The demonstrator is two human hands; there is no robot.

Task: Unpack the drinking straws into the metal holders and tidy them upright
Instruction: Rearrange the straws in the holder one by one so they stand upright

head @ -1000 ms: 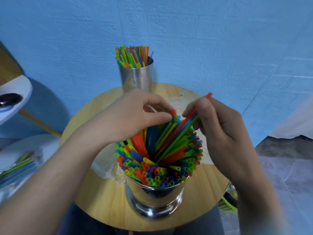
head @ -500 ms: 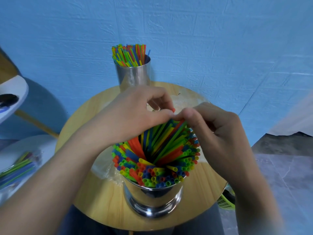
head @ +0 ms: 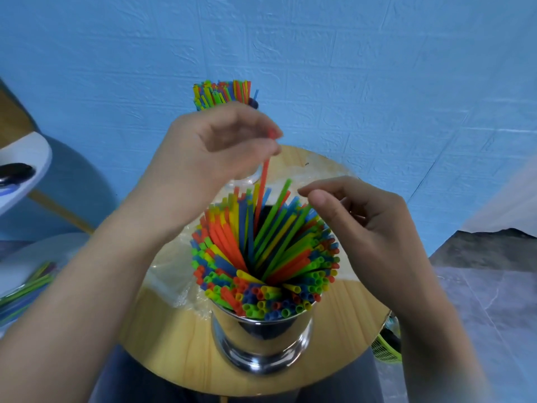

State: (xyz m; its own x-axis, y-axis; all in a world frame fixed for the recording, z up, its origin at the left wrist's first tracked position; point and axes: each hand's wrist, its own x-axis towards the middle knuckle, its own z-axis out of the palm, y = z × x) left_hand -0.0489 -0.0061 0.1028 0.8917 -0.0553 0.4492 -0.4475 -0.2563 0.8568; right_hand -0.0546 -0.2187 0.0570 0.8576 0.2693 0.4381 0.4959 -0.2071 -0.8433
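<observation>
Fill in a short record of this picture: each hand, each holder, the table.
left hand: pinches one red straw near its top end
red straw: nearly upright, lower end among the straws in the near holder
right hand: holds nothing, fingers loosely curled above those straws
near holder: metal, packed with mixed-colour straws, many leaning
far holder: mostly hidden behind the left hand; straw tips show above
table: round, wooden; clear plastic wrap beside the near holder
</observation>
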